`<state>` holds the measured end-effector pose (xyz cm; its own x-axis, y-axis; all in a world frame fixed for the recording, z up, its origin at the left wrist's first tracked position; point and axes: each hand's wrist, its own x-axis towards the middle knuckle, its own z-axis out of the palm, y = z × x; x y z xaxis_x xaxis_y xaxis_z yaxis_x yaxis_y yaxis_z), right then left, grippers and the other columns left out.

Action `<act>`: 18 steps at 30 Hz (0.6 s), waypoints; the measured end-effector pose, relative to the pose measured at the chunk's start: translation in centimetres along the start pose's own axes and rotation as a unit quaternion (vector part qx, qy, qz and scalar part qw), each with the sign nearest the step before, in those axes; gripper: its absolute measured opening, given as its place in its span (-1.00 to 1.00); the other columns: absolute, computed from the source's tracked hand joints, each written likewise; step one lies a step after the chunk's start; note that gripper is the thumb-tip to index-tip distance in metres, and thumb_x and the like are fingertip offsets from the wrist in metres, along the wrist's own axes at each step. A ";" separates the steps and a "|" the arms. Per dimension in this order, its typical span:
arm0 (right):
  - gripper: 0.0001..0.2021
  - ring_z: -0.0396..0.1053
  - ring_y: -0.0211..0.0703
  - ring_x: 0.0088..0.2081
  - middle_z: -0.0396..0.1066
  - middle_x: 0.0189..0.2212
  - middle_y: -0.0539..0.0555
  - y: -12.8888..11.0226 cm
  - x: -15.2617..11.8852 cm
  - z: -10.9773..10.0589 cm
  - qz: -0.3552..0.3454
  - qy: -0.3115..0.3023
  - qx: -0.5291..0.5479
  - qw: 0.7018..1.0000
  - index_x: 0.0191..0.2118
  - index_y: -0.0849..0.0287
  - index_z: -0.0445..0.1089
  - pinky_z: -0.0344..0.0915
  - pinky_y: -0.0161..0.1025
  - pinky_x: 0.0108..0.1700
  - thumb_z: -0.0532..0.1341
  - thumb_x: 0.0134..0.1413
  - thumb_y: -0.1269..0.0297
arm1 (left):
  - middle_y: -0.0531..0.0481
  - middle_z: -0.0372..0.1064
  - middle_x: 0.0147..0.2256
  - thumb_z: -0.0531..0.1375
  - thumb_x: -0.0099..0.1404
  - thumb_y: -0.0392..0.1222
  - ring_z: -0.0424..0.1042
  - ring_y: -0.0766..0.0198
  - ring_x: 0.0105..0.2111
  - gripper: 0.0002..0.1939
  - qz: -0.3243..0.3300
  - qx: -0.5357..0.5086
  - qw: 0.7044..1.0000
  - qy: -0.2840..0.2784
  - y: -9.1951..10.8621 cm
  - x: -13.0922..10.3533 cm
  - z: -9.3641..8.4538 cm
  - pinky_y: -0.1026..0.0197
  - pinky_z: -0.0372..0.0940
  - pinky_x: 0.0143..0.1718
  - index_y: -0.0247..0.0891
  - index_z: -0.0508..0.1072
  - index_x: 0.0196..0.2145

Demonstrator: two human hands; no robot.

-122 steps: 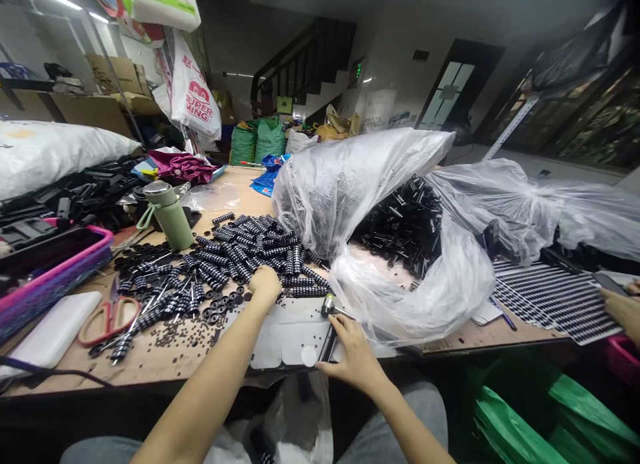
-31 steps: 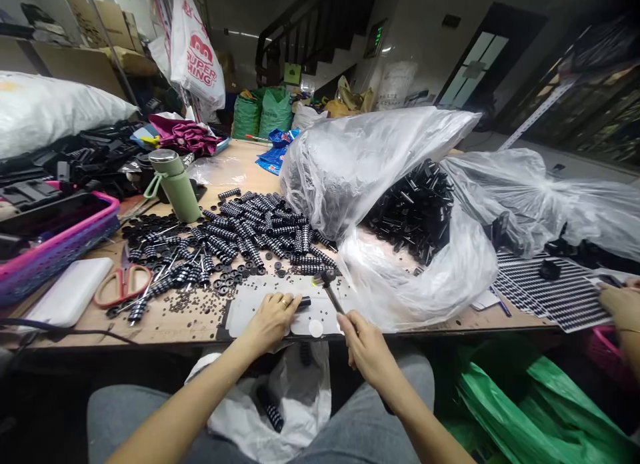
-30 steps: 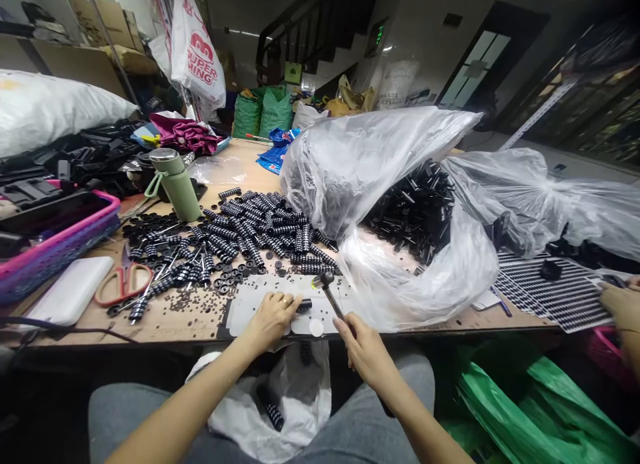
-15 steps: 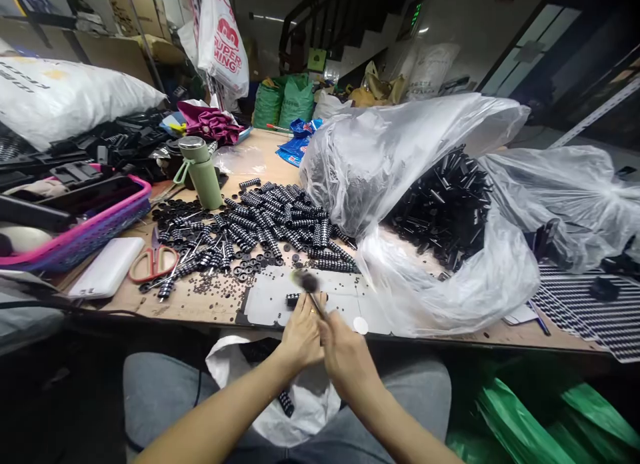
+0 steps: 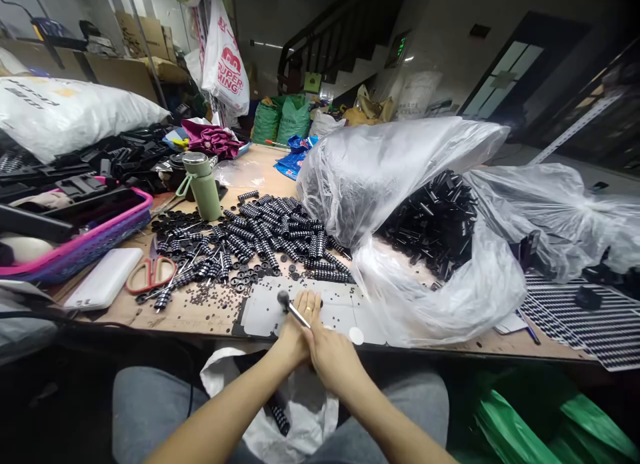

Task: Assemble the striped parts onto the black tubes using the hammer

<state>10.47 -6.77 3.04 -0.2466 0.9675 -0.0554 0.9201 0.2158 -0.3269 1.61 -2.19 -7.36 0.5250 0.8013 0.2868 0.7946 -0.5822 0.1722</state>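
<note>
Gripping a small hammer [image 5: 291, 309], the right hand [image 5: 330, 354] overlaps the left hand [image 5: 299, 324].

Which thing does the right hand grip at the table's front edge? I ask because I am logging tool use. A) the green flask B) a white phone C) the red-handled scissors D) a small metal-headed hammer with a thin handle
D: the right hand is closed round the thin handle of the small metal-headed hammer, whose head is above the grey mat beside the left hand.

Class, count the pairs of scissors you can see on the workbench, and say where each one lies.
1. The red-handled scissors lie on the bench's left side, between the white flat box and the black ridged parts. Others may be hidden under clutter.
</note>
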 end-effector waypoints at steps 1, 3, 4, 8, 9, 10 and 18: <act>-0.64 0.38 -0.07 -0.45 0.43 -0.46 0.17 0.1 0.2 0.4 0.004 -0.025 -0.023 0.999 -0.22 0.23 0.26 0.11 -0.29 -0.47 -0.19 0.20 0.16 | -0.27 -0.01 0.14 -0.11 0.18 -0.24 -0.02 0.06 0.14 -0.41 0.006 0.002 1.000 0.002 -0.1 0.0 0.1 -0.10 -0.17 0.12 -0.42 -0.09 0.17; -0.64 0.39 -0.08 -0.42 0.44 -0.43 0.15 0.4 0.3 0.4 0.001 -0.035 -0.024 0.999 -0.23 0.19 0.26 0.10 -0.30 -0.45 -0.20 0.22 0.17 | -0.29 0.03 0.12 -0.09 0.17 -0.23 -0.01 0.04 0.13 -0.42 0.017 0.000 1.000 0.005 -0.2 0.3 0.0 -0.09 -0.13 0.11 -0.46 -0.04 0.15; -0.64 0.39 -0.10 -0.42 0.44 -0.44 0.12 0.6 0.2 0.1 0.002 -0.023 -0.012 1.000 -0.24 0.17 0.26 0.09 -0.31 -0.45 -0.22 0.22 0.16 | -0.32 0.04 0.10 -0.07 0.18 -0.20 0.00 0.02 0.12 -0.43 0.020 -0.005 1.000 0.008 -0.3 0.5 -0.2 -0.08 -0.11 0.10 -0.49 0.00 0.13; -0.61 0.36 -0.16 -0.48 0.40 -0.53 0.06 3.0 0.5 -2.1 0.056 0.041 -0.022 0.997 -0.34 0.15 0.23 0.03 -0.33 -0.49 -0.24 0.22 0.09 | -0.29 0.26 -0.09 -0.06 0.22 -0.28 0.20 0.08 -0.02 -0.62 -0.028 -0.034 0.998 0.033 -0.7 2.2 -2.2 -0.02 0.05 0.02 -0.47 0.22 -0.02; -0.61 0.36 -0.15 -0.48 0.39 -0.53 0.06 3.9 0.8 -2.6 0.071 0.050 -0.039 0.995 -0.35 0.15 0.23 0.03 -0.33 -0.48 -0.23 0.21 0.08 | -0.26 0.31 -0.17 -0.08 0.23 -0.34 0.26 0.11 -0.09 -0.66 -0.046 -0.039 0.998 0.034 -0.7 2.4 -2.8 -0.01 0.11 -0.03 -0.45 0.25 -0.06; -0.62 0.35 -0.15 -0.47 0.39 -0.52 0.07 5.0 1.2 -2.9 0.086 0.054 -0.055 0.993 -0.36 0.15 0.24 0.03 -0.33 -0.48 -0.21 0.20 0.08 | -0.24 0.32 -0.23 -0.10 0.24 -0.37 0.28 0.13 -0.15 -0.68 -0.057 -0.044 0.997 0.036 -0.6 2.4 -3.3 0.01 0.15 -0.08 -0.43 0.26 -0.08; -0.67 0.34 -0.10 -0.26 0.39 -0.36 0.17 7.7 -1.2 2.7 0.003 0.129 -0.006 0.992 -0.32 0.20 0.33 0.19 -0.21 -0.20 -0.13 0.18 0.19 | -0.14 0.32 -0.21 -0.06 0.21 -0.43 0.32 0.21 -0.24 -0.57 0.110 -0.121 0.977 -0.135 1.2 -8.4 -0.6 0.16 0.25 -0.22 -0.28 0.13 0.05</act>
<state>16.98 -6.59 -1.97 -0.1569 0.9699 0.1864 0.9248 0.2105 -0.3168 -2.02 -9.71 -9.03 0.7619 0.6417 0.0873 0.5761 -0.7332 0.3614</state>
